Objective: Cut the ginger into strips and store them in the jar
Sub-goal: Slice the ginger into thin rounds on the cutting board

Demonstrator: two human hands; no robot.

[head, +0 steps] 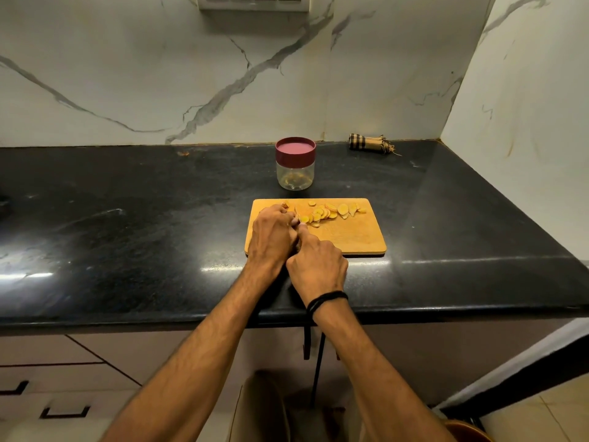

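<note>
Pale cabinet fronts [63, 378] w/ dark pull handles sit nearest on my feed, below and left of the forearms.

1. Black cord wristband [325, 301]: wrapped round the right wrist, loose ends hanging over the counter edge.
2. Black stone counter [127, 218]: glossy, runs under both hands.
3. Right hand [318, 266]: clenched round the knife [297, 215]. The handle is hidden in the fist and I see only a thin sliver of blade betw. the two hands, tip pointing away from me.
4. Left hand [271, 237]: touching the right hand's left side, fingers curled down over a ginger piece [285, 205]. Only a yellow nub shows past the fingertips.
5. Wooden cutting board [350, 240]: under the fingers of both hands, extends to their right.
6. Ginger slices [331, 212]: yellow rounds in a loose overlapping row on the board's far half, starting just right of the blade.
7. Jar [295, 173]: clear plastic, upright on the counter beyond the board and the hands, apart from the board. Maroon lid [295, 148] is on. Yellowish bits at the bottom, can't tell what.
8. Rolled checked cloth [369, 143]: frayed end, far right of the hands, at the wall.
9. White veined marble wall [159, 74]: behind everything, w/ a switch plate [253, 1] at top.
</note>
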